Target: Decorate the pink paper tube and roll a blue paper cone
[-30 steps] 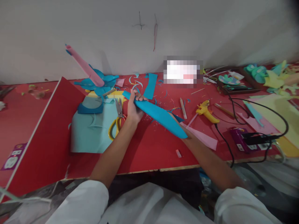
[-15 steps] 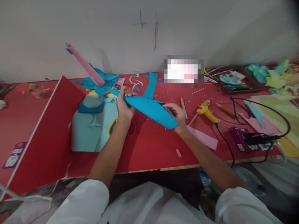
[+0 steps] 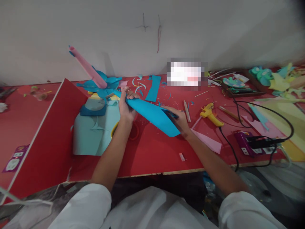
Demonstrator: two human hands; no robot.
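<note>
A blue sheet of paper or craft foam (image 3: 152, 116), curled along its length, slants down to the right above the red table (image 3: 154, 152). My left hand (image 3: 126, 106) is closed around its narrower left end, fingers wrapped over the top. At the wider right end my right hand (image 3: 179, 119) grips the far edge; its fingertips are partly hidden by the curled sheet. Below my left hand lie scissors with a yellow and a red handle loop (image 3: 134, 131), partly covered by my forearm. Behind the sheet rests a flat blue strip (image 3: 153, 88).
Pale teal sheets (image 3: 87, 140) lie left beside an upright red panel (image 3: 50, 136). Behind them a pink tube (image 3: 88, 67) stands tilted on blue petals (image 3: 114, 81). To the right are a marker (image 3: 187, 111), a yellow glue gun (image 3: 211, 115), its black cable and a purple box (image 3: 243, 143).
The right end of the blue sheet has tipped down a little and its curl shows more open. My right hand has shifted its fingers along the far edge. My left hand stays put.
</note>
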